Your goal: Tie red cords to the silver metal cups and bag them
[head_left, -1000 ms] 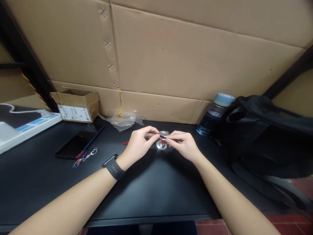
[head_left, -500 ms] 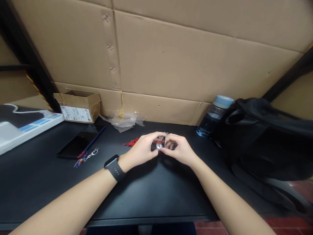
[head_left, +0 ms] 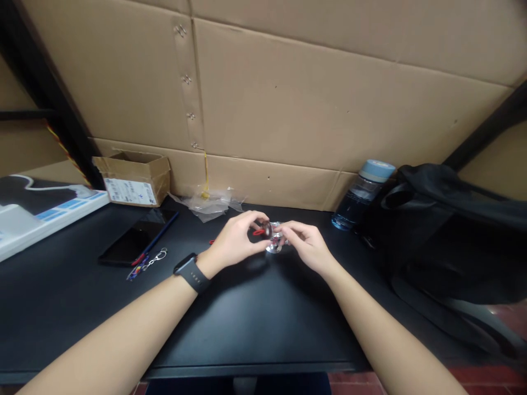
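Note:
Both hands meet above the middle of the black desk (head_left: 255,318). My left hand (head_left: 234,241), with a black watch on the wrist, pinches a small red piece (head_left: 258,232) between thumb and fingers. My right hand (head_left: 307,247) pinches a small shiny silver object (head_left: 275,243) in clear wrapping. The red piece and the silver object touch between my fingertips. What the silver object is I cannot make out.
A black phone (head_left: 132,241), a blue pen and a key ring (head_left: 150,259) lie at the left. An open cardboard box (head_left: 134,178) and crumpled clear plastic (head_left: 209,204) sit by the cardboard wall. A blue bottle (head_left: 362,195) and a black bag (head_left: 448,230) stand right.
My hands closed together over the silver object half a second ago and have now drawn slightly apart and lifted a little. The red piece by my left hand is now mostly hidden.

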Motion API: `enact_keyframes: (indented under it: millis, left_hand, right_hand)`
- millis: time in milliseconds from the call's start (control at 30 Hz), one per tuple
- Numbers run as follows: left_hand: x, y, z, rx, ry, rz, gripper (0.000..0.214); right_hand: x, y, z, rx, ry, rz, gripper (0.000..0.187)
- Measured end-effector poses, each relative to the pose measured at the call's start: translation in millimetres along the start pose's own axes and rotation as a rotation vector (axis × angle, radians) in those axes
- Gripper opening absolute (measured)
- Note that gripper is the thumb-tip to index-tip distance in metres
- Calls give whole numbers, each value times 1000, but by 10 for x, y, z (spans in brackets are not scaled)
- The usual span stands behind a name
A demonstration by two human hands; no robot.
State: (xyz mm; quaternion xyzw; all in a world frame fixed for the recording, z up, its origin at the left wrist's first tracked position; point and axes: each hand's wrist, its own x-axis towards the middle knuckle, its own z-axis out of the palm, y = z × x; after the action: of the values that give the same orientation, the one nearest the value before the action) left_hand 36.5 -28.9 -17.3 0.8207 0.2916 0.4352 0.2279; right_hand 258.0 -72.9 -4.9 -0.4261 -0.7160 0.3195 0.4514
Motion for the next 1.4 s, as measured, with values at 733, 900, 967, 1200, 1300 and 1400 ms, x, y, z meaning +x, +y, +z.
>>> enact_keyframes:
  millis: [733,900,967,1200,1300,1400]
  left_hand:
    - [54,-186,-195,-161,-101,-224,47]
    - [20,-53,-99,-290,-182,-219,45]
    - [9,9,-50,-355,-165,-204,45]
    - [-33,100,85,-446,-35,-134,46]
    - [-39,97,94,-372,-14,-118,48]
    - [-42,104,84,-319,-64,-109,49]
  right_hand:
    - [68,192,-4,-372,-32,-100,10]
    - [80,185,36,50,172,7,17]
    - [75,160,69,137,175,26,21]
    - [21,67,176,357,58,168,26]
    - [4,60,189,391,44,204,29]
    - [-5,56,203,446,75,236,29]
